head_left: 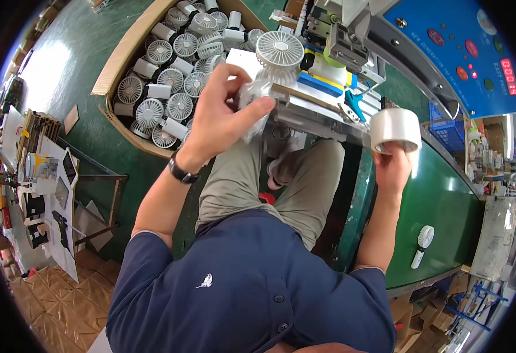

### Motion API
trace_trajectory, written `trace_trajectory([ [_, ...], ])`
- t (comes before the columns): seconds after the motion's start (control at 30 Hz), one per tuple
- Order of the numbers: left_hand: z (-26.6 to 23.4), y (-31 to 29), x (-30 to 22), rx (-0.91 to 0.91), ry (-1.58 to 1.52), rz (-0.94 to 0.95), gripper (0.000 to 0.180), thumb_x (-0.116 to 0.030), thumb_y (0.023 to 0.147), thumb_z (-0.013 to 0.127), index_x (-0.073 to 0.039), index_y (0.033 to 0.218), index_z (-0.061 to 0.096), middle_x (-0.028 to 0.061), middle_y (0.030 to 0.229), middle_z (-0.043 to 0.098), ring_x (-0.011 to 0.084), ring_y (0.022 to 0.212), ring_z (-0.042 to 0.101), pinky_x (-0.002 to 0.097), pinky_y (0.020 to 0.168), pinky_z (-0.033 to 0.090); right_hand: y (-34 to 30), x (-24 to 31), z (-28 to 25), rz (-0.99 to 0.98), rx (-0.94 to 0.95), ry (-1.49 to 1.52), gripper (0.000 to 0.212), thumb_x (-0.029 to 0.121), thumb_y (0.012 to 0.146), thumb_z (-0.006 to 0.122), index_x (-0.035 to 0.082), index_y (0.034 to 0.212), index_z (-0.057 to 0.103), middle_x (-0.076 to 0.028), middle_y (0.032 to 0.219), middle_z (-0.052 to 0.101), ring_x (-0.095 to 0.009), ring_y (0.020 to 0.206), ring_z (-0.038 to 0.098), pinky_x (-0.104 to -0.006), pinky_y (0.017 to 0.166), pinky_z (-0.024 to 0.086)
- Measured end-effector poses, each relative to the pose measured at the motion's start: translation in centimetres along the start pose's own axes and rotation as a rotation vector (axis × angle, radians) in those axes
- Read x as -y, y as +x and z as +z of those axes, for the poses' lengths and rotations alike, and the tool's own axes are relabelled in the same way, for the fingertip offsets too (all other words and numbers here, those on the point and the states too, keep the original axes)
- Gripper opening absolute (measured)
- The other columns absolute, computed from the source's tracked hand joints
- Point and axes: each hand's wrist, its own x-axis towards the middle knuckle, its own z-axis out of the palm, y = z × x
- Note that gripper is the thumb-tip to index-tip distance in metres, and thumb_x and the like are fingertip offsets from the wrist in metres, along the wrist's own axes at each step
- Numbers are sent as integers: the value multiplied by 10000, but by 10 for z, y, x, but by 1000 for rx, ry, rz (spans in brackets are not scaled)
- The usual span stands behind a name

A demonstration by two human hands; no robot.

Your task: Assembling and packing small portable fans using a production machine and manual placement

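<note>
My right hand (pixel 392 167) grips a wide roll of clear tape (pixel 396 130) from below, with its fingers up inside the core. Crumpled clear tape (pixel 254 109) bunches at my left hand (pixel 225 115), between its curled fingers and its outstretched thumb. A see-through strip seems to run from there toward the roll, along the front of the machine's bed. Just beyond my left fingers is a white handheld fan (pixel 279 50), its round grille facing up; its lower part is partly hidden.
An open cardboard box (pixel 106 88) full of white fans stands at the far left. The printing machine (pixel 446 50), with a blue control panel, fills the far right. Teal-handled scissors (pixel 353 105) lie on its bed. One fan (pixel 425 238) lies on the green table (pixel 440 206).
</note>
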Motion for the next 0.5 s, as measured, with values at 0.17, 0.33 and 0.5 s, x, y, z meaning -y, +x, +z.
trace_trajectory([
  [0.17,10,28,-3,-5,316,195,438,-286,885,850,-44,1151,601,14,837,618,146,718,530,292,654,455,27,-13,-15,-79,-95,-88,365,-5,925,557,-34,1286,600,-181,942,681,-187,567,543,-246,496,459],
  [0.33,20,33,-17,-61,532,203,438,-385,908,815,-58,1133,630,22,781,609,179,678,539,316,641,463,51,-8,-14,-116,-100,-120,371,-9,930,563,-17,1299,603,-181,961,694,-170,564,559,-238,494,463],
  [0.5,32,44,-26,-146,732,284,430,-433,931,784,-78,1144,667,29,756,605,193,657,541,322,638,458,74,0,-10,-98,-61,-130,362,-1,933,573,-4,1294,609,-173,972,702,-157,559,571,-229,487,456],
])
